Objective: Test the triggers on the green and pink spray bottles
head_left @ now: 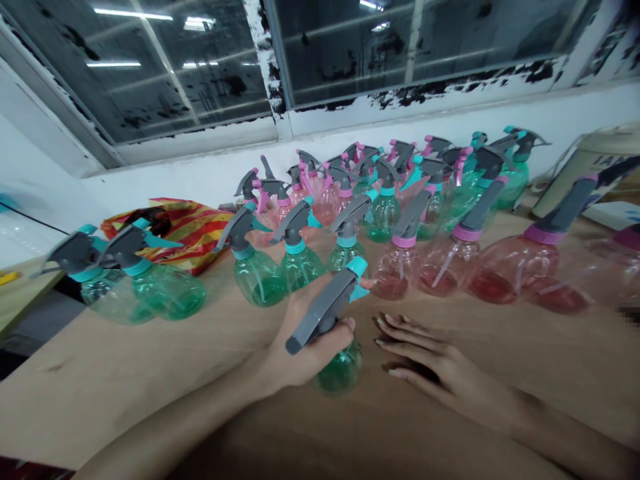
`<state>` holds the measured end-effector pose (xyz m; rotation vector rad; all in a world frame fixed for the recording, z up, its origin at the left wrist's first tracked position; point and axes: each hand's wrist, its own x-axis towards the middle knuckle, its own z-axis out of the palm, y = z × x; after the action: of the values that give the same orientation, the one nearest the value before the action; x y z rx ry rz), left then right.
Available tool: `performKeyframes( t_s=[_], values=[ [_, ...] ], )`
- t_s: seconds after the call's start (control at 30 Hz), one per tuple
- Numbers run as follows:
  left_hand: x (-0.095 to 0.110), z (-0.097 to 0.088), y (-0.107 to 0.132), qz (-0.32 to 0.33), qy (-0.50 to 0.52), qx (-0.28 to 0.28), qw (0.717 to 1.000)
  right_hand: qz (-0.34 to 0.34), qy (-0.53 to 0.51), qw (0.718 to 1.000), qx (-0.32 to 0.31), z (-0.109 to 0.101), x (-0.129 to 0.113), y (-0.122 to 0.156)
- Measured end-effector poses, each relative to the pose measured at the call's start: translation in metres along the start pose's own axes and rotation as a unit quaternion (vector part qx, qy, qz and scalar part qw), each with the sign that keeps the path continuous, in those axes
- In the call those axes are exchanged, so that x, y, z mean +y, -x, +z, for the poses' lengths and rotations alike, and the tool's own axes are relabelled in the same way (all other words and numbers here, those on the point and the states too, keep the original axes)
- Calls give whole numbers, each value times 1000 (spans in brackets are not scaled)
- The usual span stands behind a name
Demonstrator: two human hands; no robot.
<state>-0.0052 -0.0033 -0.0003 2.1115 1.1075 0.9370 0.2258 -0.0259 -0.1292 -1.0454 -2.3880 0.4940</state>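
My left hand (pixel 300 340) is wrapped round the neck of a green spray bottle (pixel 340 370) with a grey trigger head and teal nozzle, which stands on the wooden table (pixel 150 380). Just to its right, my right hand (pixel 425 357) rests on the table with fingers stretched out and slightly spread, holding nothing. Behind both hands stand rows of several green spray bottles (pixel 257 273) and pink spray bottles (pixel 395 270), all with grey trigger heads.
Two more green bottles (pixel 165 287) stand at the left. A red and yellow striped bag (pixel 195 230) lies behind them. A white wall and dark windows (pixel 410 40) close off the back. A pale container (pixel 590 163) sits at the far right.
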Motion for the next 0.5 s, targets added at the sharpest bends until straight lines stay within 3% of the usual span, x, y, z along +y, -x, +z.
performKeyframes(
  t_s=[0.13,0.5],
  values=[
    [-4,-4,-1,45,-5,-25,999,-2,13,1000,-8,1,1,1],
    [-6,-8,0,27,32,-35,998,3,3,1000,-7,0,0,0]
  ],
)
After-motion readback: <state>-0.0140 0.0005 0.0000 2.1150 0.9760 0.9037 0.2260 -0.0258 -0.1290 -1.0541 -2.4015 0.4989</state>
